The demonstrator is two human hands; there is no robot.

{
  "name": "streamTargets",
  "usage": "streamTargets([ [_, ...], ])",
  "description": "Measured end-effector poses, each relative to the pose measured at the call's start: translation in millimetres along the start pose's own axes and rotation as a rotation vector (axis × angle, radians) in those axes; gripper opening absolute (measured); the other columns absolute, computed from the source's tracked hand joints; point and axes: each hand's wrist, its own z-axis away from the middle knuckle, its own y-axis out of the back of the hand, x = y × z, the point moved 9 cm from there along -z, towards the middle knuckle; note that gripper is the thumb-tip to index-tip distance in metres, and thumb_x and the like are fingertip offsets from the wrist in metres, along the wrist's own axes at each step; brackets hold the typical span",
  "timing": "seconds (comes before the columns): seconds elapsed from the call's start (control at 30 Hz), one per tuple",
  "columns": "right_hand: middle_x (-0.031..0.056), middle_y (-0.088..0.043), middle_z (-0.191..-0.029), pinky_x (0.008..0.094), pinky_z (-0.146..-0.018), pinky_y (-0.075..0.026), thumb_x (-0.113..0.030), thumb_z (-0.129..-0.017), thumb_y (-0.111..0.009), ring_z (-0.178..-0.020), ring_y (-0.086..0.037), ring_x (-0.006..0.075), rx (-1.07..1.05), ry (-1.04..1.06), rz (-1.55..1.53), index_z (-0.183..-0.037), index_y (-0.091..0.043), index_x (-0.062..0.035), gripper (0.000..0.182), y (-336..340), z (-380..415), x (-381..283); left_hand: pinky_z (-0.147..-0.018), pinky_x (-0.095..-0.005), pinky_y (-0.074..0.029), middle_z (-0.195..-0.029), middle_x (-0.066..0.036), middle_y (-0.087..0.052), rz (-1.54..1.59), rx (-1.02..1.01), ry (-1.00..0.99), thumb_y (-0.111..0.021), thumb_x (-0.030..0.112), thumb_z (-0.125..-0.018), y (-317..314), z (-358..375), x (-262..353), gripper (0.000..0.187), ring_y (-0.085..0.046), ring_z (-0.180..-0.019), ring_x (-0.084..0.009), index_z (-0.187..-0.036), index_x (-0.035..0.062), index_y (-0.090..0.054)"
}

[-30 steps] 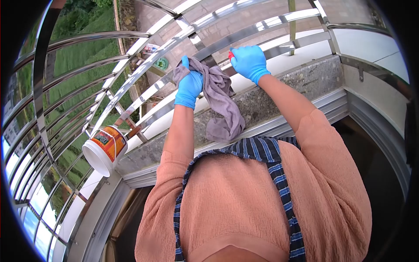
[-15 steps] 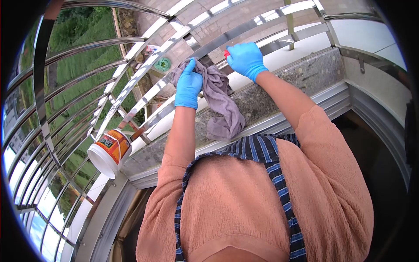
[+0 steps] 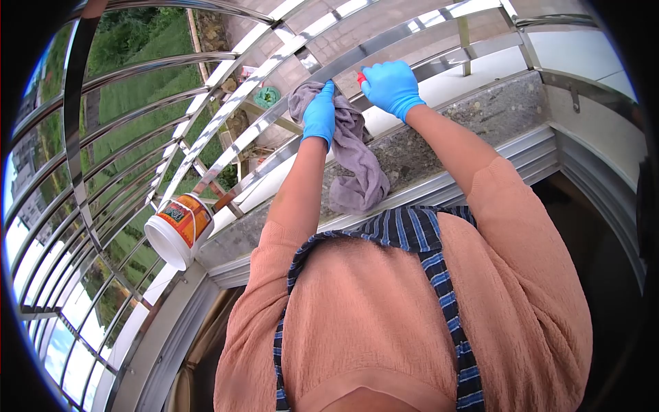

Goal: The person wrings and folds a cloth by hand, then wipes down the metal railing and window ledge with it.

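Note:
My left hand [image 3: 320, 115], in a blue glove, is closed around the upper part of a greyish-purple cloth [image 3: 358, 163], which is bunched against a shiny metal rail. The cloth's loose end hangs down over the stone ledge. To the right, my gloved right hand [image 3: 392, 89] is closed in a fist near the same railing. A bit of a red object [image 3: 361, 79] sticks out at its thumb side; the rest is hidden in the fist, so its kind cannot be made out.
A white bucket [image 3: 165, 242] with an orange label hangs tilted by the railing at left. Curved metal bars [image 3: 158, 65] surround the window. A rough stone ledge [image 3: 480, 113] and metal window track [image 3: 525, 147] lie before me. Beyond the bars are paving, grass and a green object [image 3: 266, 97].
My left hand has shifted up and to the right along the rail with the cloth's upper part. My right hand stays nearly in place, and the view has tilted slightly.

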Motion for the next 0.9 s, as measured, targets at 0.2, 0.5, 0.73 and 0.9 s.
streamTargets([
  [0.2,0.0053,-0.062,-0.07,0.0391,-0.062,-0.045,-0.03,-0.081,-0.057,-0.066,-0.061,0.0235,-0.046,0.011,0.001,-0.087,-0.066,-0.0131,0.02,-6,2,2,-0.107,-0.0425,-0.03,-0.13,-0.019,-0.053,-0.533,0.192,-0.366,-0.049,0.037,-0.093,-8,10,5,0.045,-0.046,-0.122,-0.0362,-0.12,0.0032,-0.059],
  [0.5,0.0045,-0.061,-0.067,0.0387,-0.06,-0.044,-0.031,-0.08,-0.055,-0.064,-0.061,0.0232,0.011,0.016,0.001,-0.072,-0.061,-0.0151,0.018,-4,4,1,-0.1,-0.0417,-0.037,-0.119,-0.018,-0.057,-0.75,0.357,-0.752,-0.052,0.031,-0.091,-15,44,-1,0.039,-0.051,-0.112,-0.0334,-0.117,0.0017,-0.057],
  [0.73,0.0043,-0.061,-0.068,0.0381,-0.06,-0.044,-0.03,-0.08,-0.056,-0.064,-0.061,0.0231,-0.002,0.02,0.0,-0.073,-0.061,-0.0152,0.018,-4,4,2,-0.097,-0.0447,-0.038,-0.122,-0.019,-0.053,-1.006,0.156,-1.025,-0.061,0.032,-0.083,-40,86,49,0.043,-0.05,-0.111,-0.0351,-0.113,0.0014,-0.056],
  [0.9,0.0047,-0.062,-0.066,0.0379,-0.059,-0.044,-0.03,-0.082,-0.056,-0.063,-0.061,0.0236,0.035,0.032,0.01,-0.069,-0.062,-0.0155,0.02,-4,5,1,-0.088,-0.0436,-0.042,-0.108,-0.018,-0.059,-0.771,-0.04,-0.891,-0.068,0.038,-0.076,-50,69,89,0.048,-0.055,-0.1,-0.0345,-0.109,0.0045,-0.058],
])
